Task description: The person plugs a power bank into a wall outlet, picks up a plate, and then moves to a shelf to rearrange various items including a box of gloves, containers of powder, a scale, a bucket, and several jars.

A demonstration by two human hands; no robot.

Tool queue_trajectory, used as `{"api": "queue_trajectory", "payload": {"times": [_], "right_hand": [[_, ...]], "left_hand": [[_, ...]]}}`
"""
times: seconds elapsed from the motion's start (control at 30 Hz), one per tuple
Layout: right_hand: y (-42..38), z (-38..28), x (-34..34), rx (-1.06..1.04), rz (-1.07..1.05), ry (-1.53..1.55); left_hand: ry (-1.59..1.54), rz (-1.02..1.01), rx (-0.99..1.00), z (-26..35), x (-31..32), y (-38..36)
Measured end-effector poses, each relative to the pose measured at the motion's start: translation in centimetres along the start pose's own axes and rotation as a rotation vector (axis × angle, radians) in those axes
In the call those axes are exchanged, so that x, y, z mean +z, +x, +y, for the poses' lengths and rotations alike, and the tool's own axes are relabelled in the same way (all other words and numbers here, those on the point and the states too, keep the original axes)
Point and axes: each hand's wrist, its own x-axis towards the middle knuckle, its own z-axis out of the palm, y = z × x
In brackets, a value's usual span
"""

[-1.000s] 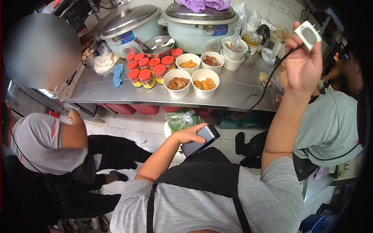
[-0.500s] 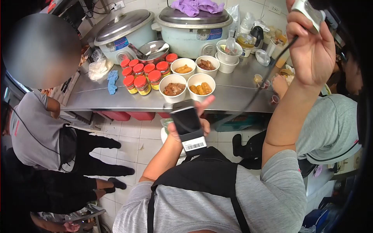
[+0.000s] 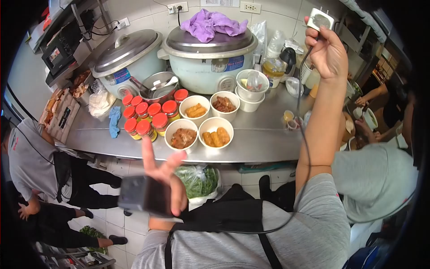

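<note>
High at the right, my right hand (image 3: 329, 51) is closed on a white charger plug (image 3: 320, 20), its prongs pointing up and a black cable hanging from it. My left hand (image 3: 168, 179), blurred, holds a dark box-shaped device (image 3: 144, 196) below the counter edge, with two fingers stretched out. Beyond that hand, four white bowls of food stand together on the steel counter (image 3: 264, 143), the nearest with brown meat (image 3: 182, 138). Several red-lidded jars (image 3: 144, 127) are grouped to their left.
Two rice cookers (image 3: 210, 62) stand at the back, a purple cloth (image 3: 213, 24) on one. Wall outlets (image 3: 250, 7) are above. Co-workers stand at the left (image 3: 31, 152) and right (image 3: 376, 179). A bag of greens (image 3: 197, 181) is under the counter.
My left hand and the device have moved left, and the device has turned sideways. The plug in my right hand shifted left and its prongs now show. The view has shifted, revealing more wall.
</note>
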Motion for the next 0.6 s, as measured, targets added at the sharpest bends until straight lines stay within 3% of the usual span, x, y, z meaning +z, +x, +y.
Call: {"api": "queue_trajectory", "payload": {"times": [0.1,0.17,0.2,0.27,0.37,0.4,0.5,0.6], "right_hand": [[4.1,1.4,0.1,-0.044,0.076,-0.027],[8.1,2.1,-3.6,-0.075,0.054,0.005],[12.4,2.4,-9.5,-0.081,-0.007,0.065],[12.9,0.7,-4.6,-0.179,0.161,-0.255],[16.9,0.3,-3.9,-0.189,0.427,-0.650],[19.4,0.5,-9.1,-0.338,0.056,-0.774],[29.6,0.0,-18.0,0.171,0.100,-1.013],[33.2,6.7,-21.9,0.108,0.187,-1.436]], "left_hand": [[0.055,-0.099,-0.210,-2.3,-0.8,1.6],[0.158,0.003,-0.286,-3.5,-1.2,3.1],[0.136,-0.002,-0.252,-4.4,-2.5,4.3],[0.192,0.133,-0.198,-5.2,-4.2,6.4],[0.278,0.230,-0.017,-6.2,-7.2,9.0],[0.295,0.303,0.054,-6.2,-7.8,9.4],[0.398,0.548,0.268,-5.9,-8.9,10.7],[0.684,0.393,0.237,-2.4,-12.0,10.1]]}}
